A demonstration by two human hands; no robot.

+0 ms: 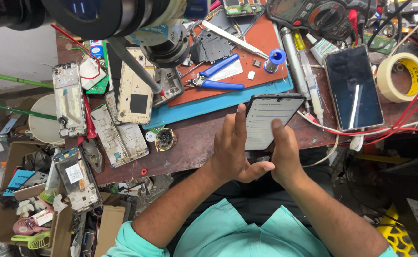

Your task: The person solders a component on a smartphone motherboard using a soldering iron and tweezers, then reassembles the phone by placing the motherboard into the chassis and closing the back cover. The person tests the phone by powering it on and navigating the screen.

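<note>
A black smartphone [267,116] with a lit white screen is held over the near edge of the workbench. My right hand [285,152] grips it from the right, thumb resting on the screen. My left hand [235,150] supports its left side, fingers stretched up along the edge and thumb pointing right under the phone. Both sleeves are turquoise.
A second dark phone [353,85] lies to the right, beside a tape roll [402,76]. Blue-handled pliers [216,78] and tweezers [232,39] lie on a red-and-blue mat [266,33]. Several stripped phone frames [133,88] crowd the left. A multimeter [313,14] and red wires [409,119] sit at the back right.
</note>
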